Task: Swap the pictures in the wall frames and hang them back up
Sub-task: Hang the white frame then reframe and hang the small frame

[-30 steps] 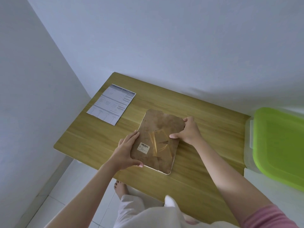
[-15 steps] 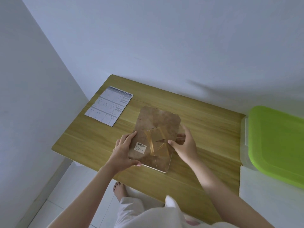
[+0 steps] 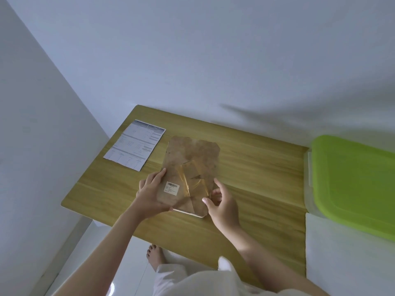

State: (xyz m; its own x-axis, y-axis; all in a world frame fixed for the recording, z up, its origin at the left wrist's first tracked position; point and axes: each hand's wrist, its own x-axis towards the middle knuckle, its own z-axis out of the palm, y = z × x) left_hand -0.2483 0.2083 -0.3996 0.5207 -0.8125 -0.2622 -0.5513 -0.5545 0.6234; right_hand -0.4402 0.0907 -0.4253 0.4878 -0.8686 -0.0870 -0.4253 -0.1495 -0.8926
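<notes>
Wooden table (image 3: pixel 245 167), face-down frame (image 3: pixel 190 167) gripped between both hands (image 3: pixel 149 195)

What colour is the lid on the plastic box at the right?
Bright lime green lid, seen best in the head view.

Plain home room corner, bare white walls (image 3: pixel 192 50) meeting behind a small wooden table (image 3: pixel 245 167), pale tiled floor (image 3: pixel 119 263) showing below its near edge, green-lidded plastic storage box (image 3: pixel 352 184) sitting beside its right edge, bare foot (image 3: pixel 155 256) standing underneath

I see a matt wood-grain table (image 3: pixel 245 167), a mottled brown fibreboard frame back (image 3: pixel 192 154) with glossy amber tape (image 3: pixel 192 182), a printed paper sheet (image 3: pixel 134 144), and a smooth green plastic lid (image 3: pixel 352 180).
</notes>
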